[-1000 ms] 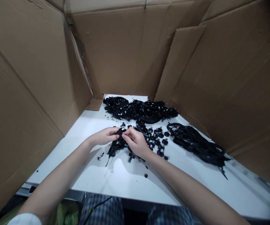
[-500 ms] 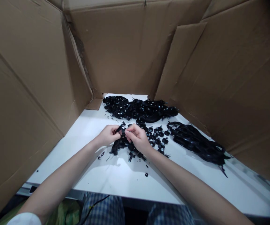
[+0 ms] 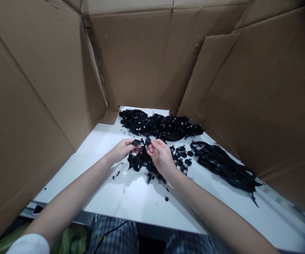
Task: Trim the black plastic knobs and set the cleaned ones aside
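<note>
A small round black piece (image 3: 148,141) was pinched in the right hand (image 3: 163,158), thumb and fingertip almost together, while a black strip (image 3: 135,142) was gripped between the closed thumb and fingers of the left hand (image 3: 124,148). The two seemed to be being handled apart, above a black clump (image 3: 141,162); a firm, fine pinch was judged to be called for. On the white table (image 3: 96,190), loose round pieces (image 3: 188,162) were scattered near a strip bundle (image 3: 221,165), a long heap (image 3: 152,125) was spread behind, and everything was enclosed by cardboard walls (image 3: 141,60)
</note>
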The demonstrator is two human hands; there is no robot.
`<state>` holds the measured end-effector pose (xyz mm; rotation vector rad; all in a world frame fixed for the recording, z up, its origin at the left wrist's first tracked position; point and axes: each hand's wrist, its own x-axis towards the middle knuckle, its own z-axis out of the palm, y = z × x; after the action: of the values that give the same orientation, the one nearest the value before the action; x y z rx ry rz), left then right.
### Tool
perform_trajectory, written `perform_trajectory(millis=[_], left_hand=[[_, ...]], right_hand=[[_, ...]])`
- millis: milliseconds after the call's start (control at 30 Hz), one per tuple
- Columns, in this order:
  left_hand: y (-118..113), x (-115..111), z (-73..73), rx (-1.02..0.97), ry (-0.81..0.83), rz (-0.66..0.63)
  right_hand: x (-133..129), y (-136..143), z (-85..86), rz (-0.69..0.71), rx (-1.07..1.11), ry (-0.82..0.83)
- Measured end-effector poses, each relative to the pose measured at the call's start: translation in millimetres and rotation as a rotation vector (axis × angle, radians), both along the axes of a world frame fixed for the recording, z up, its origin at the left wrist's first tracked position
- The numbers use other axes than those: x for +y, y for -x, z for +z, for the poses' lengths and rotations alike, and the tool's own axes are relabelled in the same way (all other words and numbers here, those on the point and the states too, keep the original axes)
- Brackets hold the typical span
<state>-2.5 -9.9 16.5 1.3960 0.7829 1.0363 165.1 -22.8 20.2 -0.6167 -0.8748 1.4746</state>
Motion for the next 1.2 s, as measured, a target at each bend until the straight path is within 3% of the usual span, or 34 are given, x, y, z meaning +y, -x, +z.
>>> perform_trajectory(millis=[67,133,233,367,433,500,567,667,900,967,1200], left_hand=[[3.7,0.4,-0.3,-0.016,0.039,-0.006],[7.5,1.0,-0.8,-0.037,0.079,-0.009],[9.9,0.9,-0.8,-0.100,0.144,-0.005],[5.7,-2.7,1.1,-0.223,0.246,-0.004],[2.8,-5.1,2.5,-0.288,0.295,0.003],[0.3,-7.2,4.0,-0.351,0.339,0.015],[-1.6,-8.6,5.9,-0.413,0.379,0.036],[-4.4,-9.4,8.6,-0.488,0.421,0.072],[-11.4,-15.6,8.4,-0.461,0.442,0.077],[-13.9,-20.0,8.1,-0.419,0.422,0.086],[-17.5,-21.1,9.5,-0.315,0.329,0.121]], right_hand=[[7.9,-9.9,4.1,-0.068,-0.008,-0.007],[17.4,-23.6,7.6,-0.232,-0.110,-0.047],[28.3,-41.0,8.3,-0.485,-0.666,-0.222],[26.2,-40.9,1.4,-0.565,-1.198,-0.496],[18.4,-33.5,-2.2,-0.539,-1.363,-0.795],[8.7,-25.5,-5.1,-0.390,-1.473,-1.135],[-0.1,-18.8,-8.4,-0.225,-1.447,-1.271],[-6.5,-12.7,-13.8,-0.135,-1.337,-1.102],[-3.2,-9.1,-11.3,0.082,-0.933,-0.397],[-4.7,-8.2,-9.6,0.111,-0.905,-0.319],[-8.3,-4.4,-13.2,0.176,-0.765,-0.281]])
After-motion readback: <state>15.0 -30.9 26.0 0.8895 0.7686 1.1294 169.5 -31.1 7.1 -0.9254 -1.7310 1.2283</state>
